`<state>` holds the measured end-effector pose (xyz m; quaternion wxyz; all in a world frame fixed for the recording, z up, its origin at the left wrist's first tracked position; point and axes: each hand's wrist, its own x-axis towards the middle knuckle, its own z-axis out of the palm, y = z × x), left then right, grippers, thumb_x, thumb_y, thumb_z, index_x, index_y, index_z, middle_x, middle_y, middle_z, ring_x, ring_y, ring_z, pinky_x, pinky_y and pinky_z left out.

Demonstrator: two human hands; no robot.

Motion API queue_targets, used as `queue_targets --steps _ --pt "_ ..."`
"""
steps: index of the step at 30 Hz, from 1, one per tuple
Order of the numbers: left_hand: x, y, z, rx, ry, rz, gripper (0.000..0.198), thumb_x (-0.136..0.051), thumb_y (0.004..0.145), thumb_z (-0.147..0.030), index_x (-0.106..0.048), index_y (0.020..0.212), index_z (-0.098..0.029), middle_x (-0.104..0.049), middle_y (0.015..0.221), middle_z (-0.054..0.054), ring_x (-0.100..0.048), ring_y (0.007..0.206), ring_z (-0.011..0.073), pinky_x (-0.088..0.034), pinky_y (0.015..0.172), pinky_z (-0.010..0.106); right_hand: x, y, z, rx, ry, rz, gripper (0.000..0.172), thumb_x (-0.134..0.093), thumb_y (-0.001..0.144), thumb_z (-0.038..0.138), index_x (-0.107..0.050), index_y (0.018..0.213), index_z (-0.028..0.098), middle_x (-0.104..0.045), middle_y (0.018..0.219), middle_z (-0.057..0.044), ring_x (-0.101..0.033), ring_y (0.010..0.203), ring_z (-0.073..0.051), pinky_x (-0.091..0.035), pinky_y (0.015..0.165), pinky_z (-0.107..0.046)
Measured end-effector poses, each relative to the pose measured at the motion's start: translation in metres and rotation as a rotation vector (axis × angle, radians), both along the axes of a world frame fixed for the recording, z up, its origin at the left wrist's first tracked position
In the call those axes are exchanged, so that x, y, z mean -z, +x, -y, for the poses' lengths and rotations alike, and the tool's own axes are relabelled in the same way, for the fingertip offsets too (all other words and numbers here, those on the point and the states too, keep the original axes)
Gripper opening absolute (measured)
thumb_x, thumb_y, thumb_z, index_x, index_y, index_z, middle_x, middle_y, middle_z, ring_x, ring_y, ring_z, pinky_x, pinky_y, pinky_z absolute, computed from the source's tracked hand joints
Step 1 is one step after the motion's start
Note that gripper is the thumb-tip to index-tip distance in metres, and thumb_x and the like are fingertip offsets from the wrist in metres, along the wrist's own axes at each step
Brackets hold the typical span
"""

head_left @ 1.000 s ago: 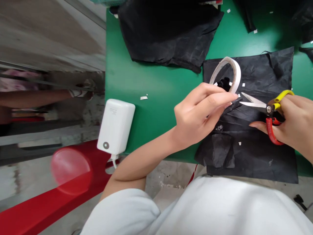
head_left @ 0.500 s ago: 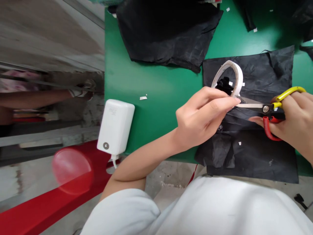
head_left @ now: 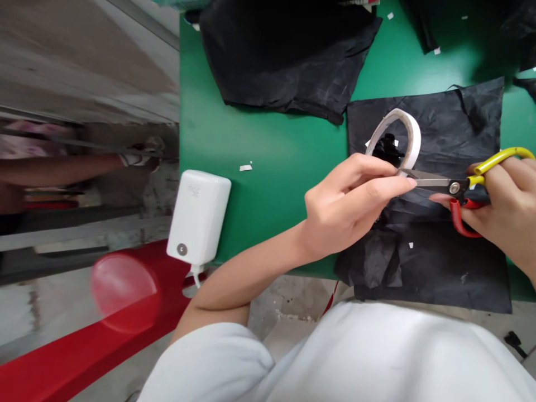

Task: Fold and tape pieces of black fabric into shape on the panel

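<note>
My left hand (head_left: 349,201) pinches the near end of a thin roll of white tape (head_left: 414,139), whose ring stands up beyond the fingers. In my right hand (head_left: 508,201) are scissors (head_left: 454,187) with one yellow and one red handle. Their blades point left and reach my left fingertips at the tape; the exact contact there is hidden. Under both hands lie black fabric pieces (head_left: 452,262). A small bunched black item (head_left: 387,148) shows through the tape ring, with white bits near it.
A white power bank (head_left: 199,218) with a cable sits at the left edge of the green table (head_left: 268,167). More black fabric (head_left: 288,61) lies at the back. A red stool (head_left: 138,301) stands lower left. Another person's arm (head_left: 62,170) shows at far left.
My left hand and the tape roll have shifted slightly right and down. The scissor blades look closer together at my left fingertips.
</note>
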<state>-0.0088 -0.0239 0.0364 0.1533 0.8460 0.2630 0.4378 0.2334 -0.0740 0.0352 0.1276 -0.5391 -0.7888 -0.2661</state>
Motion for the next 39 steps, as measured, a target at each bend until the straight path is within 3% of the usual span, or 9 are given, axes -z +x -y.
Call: queue_targets --steps 3,10,27,39 --pt "0.0004 0.0000 -0.0007 0.010 0.009 0.011 0.021 -0.060 0.085 -0.006 -0.062 0.099 -0.021 -0.067 0.089 -0.001 -0.065 0.079 0.0083 -0.054 0.066 0.019 -0.0011 -0.0005 0.0000 -0.023 0.020 -0.027 0.036 -0.051 0.079 0.035 -0.024 0.059 0.022 -0.028 0.049 0.004 -0.025 0.049 -0.011 -0.009 0.042 -0.022" --pt "0.0006 -0.0009 -0.0009 -0.011 0.021 -0.016 0.018 -0.061 0.086 -0.009 -0.062 0.097 -0.023 -0.068 0.088 -0.001 -0.066 0.078 0.0091 -0.054 0.065 0.020 -0.0012 -0.0025 0.0006 -0.043 0.030 -0.068 0.017 -0.044 0.059 0.022 -0.028 0.056 0.022 -0.027 0.048 0.004 -0.026 0.047 -0.011 -0.008 0.043 -0.022" --pt "0.0004 -0.0008 -0.0012 -0.032 0.041 -0.014 0.016 -0.060 0.087 -0.010 -0.062 0.095 -0.023 -0.069 0.089 -0.001 -0.066 0.077 0.0084 -0.054 0.063 0.020 -0.0030 -0.0035 0.0013 -0.075 0.002 -0.090 0.019 -0.042 0.056 0.020 -0.024 0.058 0.022 -0.026 0.048 0.004 -0.026 0.047 -0.010 -0.008 0.043 -0.021" --pt "0.0010 -0.0006 -0.0006 -0.020 0.026 0.029 0.014 -0.061 0.086 -0.009 -0.061 0.093 -0.021 -0.067 0.087 -0.001 -0.065 0.076 0.0074 -0.052 0.064 0.019 -0.0003 -0.0026 0.0009 -0.060 0.040 -0.078 0.028 -0.048 0.066 0.022 -0.022 0.058 0.022 -0.025 0.047 0.004 -0.026 0.048 -0.010 -0.008 0.042 -0.022"
